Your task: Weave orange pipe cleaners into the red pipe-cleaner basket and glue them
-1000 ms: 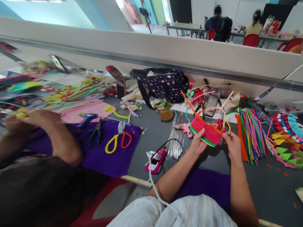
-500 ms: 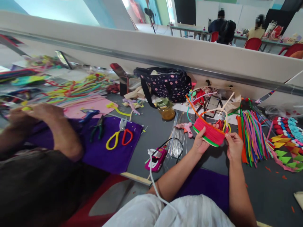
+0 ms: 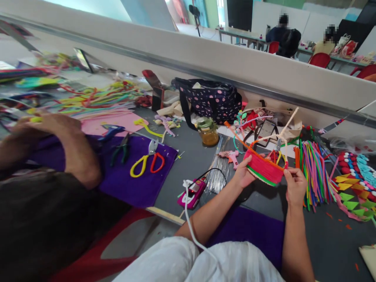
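Observation:
A flat red craft panel (image 3: 264, 167), with a green and cream strip along its bottom and an orange pipe cleaner along its top, is held up over the table. My left hand (image 3: 244, 172) is closed on its left end, thumb in front. At the right corner my right hand (image 3: 295, 185) pinches the edge, where a cream pipe cleaner (image 3: 289, 122) rises. The orange pipe cleaner's loose end sticks out to the upper left. Behind the panel, yellow-and-red-handled scissors (image 3: 279, 156) are partly hidden. A pink glue gun (image 3: 232, 157) lies left of my left hand.
Bundled coloured pipe cleaners (image 3: 315, 172) lie right of my right hand. A magenta device (image 3: 192, 194) with a white cable, a lidded jar (image 3: 208, 133) and a polka-dot bag (image 3: 210, 102) stand to the left. A co-worker's hands (image 3: 49, 125) are beside a purple cloth (image 3: 126, 188) with cutting tools.
The panel has turned slightly more toward me and sits a little lower on the table view, with both hands still on it. The camera view has shifted slightly.

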{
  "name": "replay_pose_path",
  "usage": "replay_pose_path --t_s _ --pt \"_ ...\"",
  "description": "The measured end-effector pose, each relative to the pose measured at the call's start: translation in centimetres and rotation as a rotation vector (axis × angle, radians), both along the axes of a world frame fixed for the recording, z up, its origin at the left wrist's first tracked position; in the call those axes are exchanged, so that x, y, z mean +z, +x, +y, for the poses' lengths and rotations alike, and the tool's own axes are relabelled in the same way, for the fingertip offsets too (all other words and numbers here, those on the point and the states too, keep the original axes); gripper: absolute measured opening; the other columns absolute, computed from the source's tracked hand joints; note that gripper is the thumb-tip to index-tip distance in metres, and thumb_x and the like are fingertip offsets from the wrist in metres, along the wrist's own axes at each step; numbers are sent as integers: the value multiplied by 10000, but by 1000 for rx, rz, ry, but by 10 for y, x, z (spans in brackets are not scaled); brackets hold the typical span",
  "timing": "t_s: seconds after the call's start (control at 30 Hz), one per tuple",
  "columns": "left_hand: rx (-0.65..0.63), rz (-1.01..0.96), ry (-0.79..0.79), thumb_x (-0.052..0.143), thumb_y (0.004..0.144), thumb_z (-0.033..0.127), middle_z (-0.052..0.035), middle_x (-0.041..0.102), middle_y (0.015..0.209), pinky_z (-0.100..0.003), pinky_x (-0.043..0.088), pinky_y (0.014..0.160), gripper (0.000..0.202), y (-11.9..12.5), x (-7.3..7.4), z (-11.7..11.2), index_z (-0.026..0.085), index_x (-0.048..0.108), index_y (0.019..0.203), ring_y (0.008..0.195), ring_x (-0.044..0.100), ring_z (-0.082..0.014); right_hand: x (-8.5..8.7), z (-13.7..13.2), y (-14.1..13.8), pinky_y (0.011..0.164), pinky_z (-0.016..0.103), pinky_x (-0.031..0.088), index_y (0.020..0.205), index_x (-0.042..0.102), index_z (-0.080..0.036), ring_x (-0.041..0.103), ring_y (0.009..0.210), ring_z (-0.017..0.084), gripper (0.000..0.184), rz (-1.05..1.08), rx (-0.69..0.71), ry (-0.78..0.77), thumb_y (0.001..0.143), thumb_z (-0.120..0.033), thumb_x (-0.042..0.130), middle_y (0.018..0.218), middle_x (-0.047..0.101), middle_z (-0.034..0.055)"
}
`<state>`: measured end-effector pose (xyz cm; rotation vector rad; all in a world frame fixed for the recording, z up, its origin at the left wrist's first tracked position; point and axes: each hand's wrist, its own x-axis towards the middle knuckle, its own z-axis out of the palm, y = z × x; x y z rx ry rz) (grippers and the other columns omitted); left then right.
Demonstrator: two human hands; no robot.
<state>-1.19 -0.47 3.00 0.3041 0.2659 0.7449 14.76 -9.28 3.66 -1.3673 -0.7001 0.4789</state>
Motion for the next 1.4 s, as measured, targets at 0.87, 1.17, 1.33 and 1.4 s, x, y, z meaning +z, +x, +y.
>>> replay_pose_path --t_s 0.87,1.17,1.33,1.4 --pt "160 684 424 654 663 677 -17 587 515 -206 398 472 552 -26 -22 29 125 639 644 443 510 -87 -12 -16 36 600 230 443 703 638 -178 574 624 103 218 112 94 -12 645 -303 807 764 672 -7" --pt "120 599 241 688 628 678 57 451 476 -158 272 406 576 -9 -28 18 117 570 687 381 375 -25 -31 -13 48 577 212 437 675 621 -173 541 569 72 247 259 96 2 601 -287 827 694 639 -38" --pt "152 600 230 676 655 669 51 454 498 -155 283 409 566 -5 -38 19 113 597 727 400 392 -29 -35 -13 49 580 234 468 688 598 -179 569 563 88 283 339 170 -40 584 -296 834 673 637 -41" --pt "167 593 219 674 647 681 51 454 500 -151 274 403 580 -4 -40 18 112 607 738 396 380 -26 -37 -11 49 572 226 468 738 601 -183 570 550 85 305 372 176 -49 575 -285 838 648 629 -50"
